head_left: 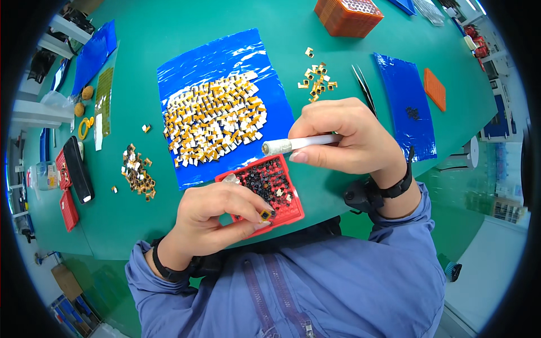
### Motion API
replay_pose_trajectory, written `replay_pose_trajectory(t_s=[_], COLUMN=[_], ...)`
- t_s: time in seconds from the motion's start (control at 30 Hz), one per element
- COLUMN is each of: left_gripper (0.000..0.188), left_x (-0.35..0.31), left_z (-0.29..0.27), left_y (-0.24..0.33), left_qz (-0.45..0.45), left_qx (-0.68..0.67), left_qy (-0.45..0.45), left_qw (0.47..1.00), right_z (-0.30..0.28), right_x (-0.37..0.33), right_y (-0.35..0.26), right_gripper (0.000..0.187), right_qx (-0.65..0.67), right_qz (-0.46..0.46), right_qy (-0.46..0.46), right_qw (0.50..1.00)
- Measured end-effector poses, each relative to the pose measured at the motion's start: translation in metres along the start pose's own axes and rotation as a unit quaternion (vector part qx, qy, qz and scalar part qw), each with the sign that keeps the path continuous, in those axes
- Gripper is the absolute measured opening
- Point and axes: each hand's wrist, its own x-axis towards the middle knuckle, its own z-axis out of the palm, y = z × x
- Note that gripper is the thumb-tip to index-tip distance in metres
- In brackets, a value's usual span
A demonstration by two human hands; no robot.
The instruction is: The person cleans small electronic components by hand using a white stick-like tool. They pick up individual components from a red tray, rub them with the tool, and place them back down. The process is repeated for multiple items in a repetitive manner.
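Note:
Between the fingertips of my left hand [211, 211] is a small square gold-edged part [265, 214] with a dark middle. That hand is closed over the near left corner of a red tray [293, 216] holding many small black ring-like pieces. My right hand [352, 138] grips a white pen-like stick [307, 143], its blunt greyish end pointing left above the tray's far edge. The stick is apart from the square part. Just beyond, a blue sheet [225, 50] carries a dense patch of small gold-and-white pieces [217, 115].
Loose gold pieces lie at left [138, 174] and far right [318, 79]. Tweezers [365, 90] rest beside a second blue sheet [403, 96] with black bits. An orange block [434, 90], stacked orange trays [348, 18], a black pouch [77, 169] and yellow-handled scissors [84, 128] surround these.

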Motion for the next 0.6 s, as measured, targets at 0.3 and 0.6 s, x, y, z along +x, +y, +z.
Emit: replay_pose_trajectory(t_s=[0.3,0.6], left_gripper=[0.018,0.015], left_x=[0.001,-0.003], left_z=[0.001,0.006], left_y=[0.003,0.0], left_qz=[0.008,-0.049], left_qx=[0.018,-0.012], left_qy=[-0.009,0.021], left_qw=[1.0,0.999], right_z=[0.002,0.012], right_x=[0.001,0.002], right_y=[0.004,0.003], right_gripper=[0.016,0.025], right_qx=[-0.018,0.07], right_qz=[0.005,-0.055], right_qy=[-0.007,-0.115], right_qw=[1.0,0.989])
